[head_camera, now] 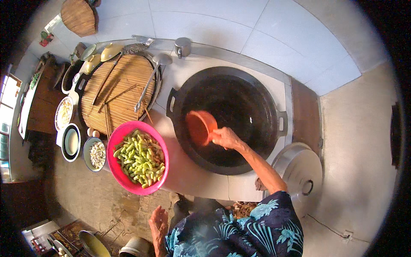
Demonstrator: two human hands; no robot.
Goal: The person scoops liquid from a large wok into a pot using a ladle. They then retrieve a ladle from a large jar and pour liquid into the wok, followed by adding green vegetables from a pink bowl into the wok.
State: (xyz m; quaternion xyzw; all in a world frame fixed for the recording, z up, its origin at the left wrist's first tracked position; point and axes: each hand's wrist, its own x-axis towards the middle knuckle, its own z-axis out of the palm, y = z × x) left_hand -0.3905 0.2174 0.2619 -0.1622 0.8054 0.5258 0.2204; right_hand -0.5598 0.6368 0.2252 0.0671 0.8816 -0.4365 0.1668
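My right hand (227, 138) grips the handle of a red plastic dipper (200, 127), which is tilted over the left part of a large black wok (237, 96) set in the tiled stove top. Whether the dipper holds anything I cannot tell. Low beside my body hangs my left hand (159, 216), empty, its fingers partly curled. Between that hand and the stove's left side stands a pink basin (110, 160) full of cut green vegetable pieces (139, 157). A metal ladle (147, 82) rests across a round slatted bamboo cover (122, 86) left of the wok.
A metal mug (183, 47) stands by the back wall. Bowls of food, including a bowl of chopped white pieces (97, 155), and eggs (93, 132) line the left side. A large metal lid (298, 170) leans at the right. Wooden sticks and a brush lie on the bamboo cover.
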